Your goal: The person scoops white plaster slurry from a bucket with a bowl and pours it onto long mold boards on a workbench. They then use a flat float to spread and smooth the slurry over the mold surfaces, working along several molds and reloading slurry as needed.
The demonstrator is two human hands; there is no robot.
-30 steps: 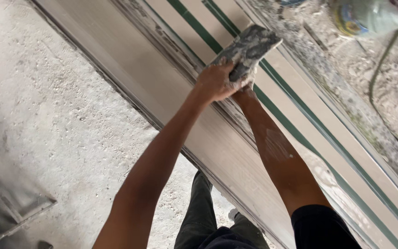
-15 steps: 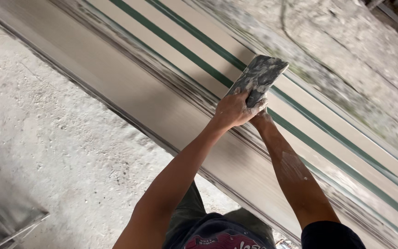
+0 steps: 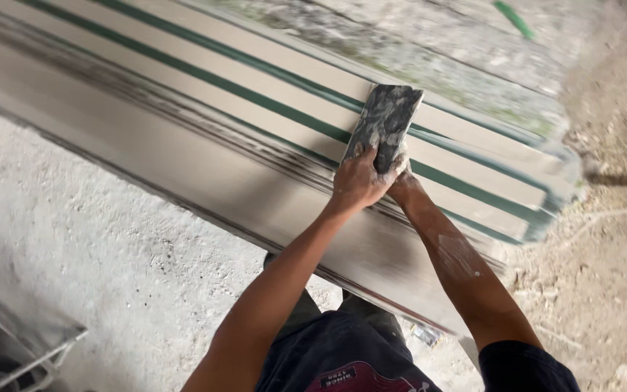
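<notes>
Gripping a dusty sanding block [image 3: 384, 123], left hand [image 3: 357, 181] and right hand [image 3: 399, 174] press it onto striped panel [image 3: 255, 65].

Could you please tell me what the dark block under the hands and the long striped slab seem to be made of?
The block looks like a stiff abrasive pad, dark grey, mottled with pale dust. The slab looks like cut stone or cast concrete: matt cream surface, green stripes, smeared grey slurry. Neither is certain from here.
</notes>
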